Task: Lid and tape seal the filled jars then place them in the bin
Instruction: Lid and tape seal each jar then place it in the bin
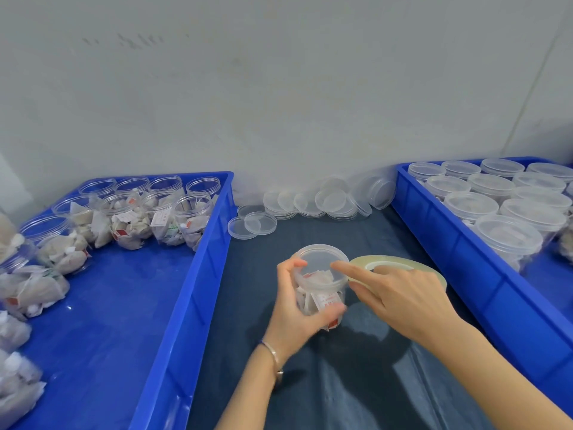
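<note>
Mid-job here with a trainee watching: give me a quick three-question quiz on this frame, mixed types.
1. True or false: the jar gripped by the left hand already wears its lid.
2. Which bin holds the lidded jars? A) left blue bin B) right blue bin
3. Fill in: the right hand holds a roll of ____ beside the jar.

Key: 1 true; 2 B; 3 tape.
</note>
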Motion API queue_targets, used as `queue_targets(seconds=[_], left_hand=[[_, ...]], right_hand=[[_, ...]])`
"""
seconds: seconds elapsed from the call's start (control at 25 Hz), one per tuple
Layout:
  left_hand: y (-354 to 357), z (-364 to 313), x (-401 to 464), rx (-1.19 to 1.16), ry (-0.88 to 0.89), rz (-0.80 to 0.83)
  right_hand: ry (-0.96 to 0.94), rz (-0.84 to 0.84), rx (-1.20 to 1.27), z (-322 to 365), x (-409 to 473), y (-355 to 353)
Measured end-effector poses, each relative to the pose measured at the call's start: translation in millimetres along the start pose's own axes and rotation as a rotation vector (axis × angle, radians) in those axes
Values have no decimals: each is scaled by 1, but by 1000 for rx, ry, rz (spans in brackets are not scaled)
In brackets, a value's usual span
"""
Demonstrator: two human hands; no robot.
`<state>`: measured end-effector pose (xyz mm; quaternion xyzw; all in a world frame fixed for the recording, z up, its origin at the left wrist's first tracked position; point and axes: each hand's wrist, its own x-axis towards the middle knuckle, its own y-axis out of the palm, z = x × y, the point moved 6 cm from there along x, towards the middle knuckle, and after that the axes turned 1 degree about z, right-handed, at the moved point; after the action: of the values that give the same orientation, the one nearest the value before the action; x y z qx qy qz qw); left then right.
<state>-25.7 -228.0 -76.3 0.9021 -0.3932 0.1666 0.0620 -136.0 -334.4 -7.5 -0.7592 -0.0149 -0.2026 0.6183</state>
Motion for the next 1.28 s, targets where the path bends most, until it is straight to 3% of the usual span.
queue_targets(seconds=[0.08, 0.16, 0.52, 0.84, 1.0, 1.28], left_hand=[[5, 0, 1, 195, -46, -171], [2, -2, 5, 270, -6, -240], [-5, 3, 16, 178, -24, -42], [-2, 13, 18, 138, -99, 109], [-6, 16, 14, 73, -145, 142], [-10, 15, 11, 30, -209, 247]], right_hand=[[-1, 27, -49, 1, 1, 3], [37, 3, -46, -9, 0, -2], [99, 275, 38, -64, -27, -6], [159, 292, 226, -80, 5, 20], [95, 209, 159, -64, 26, 27], [61, 216, 147, -30, 41, 25]])
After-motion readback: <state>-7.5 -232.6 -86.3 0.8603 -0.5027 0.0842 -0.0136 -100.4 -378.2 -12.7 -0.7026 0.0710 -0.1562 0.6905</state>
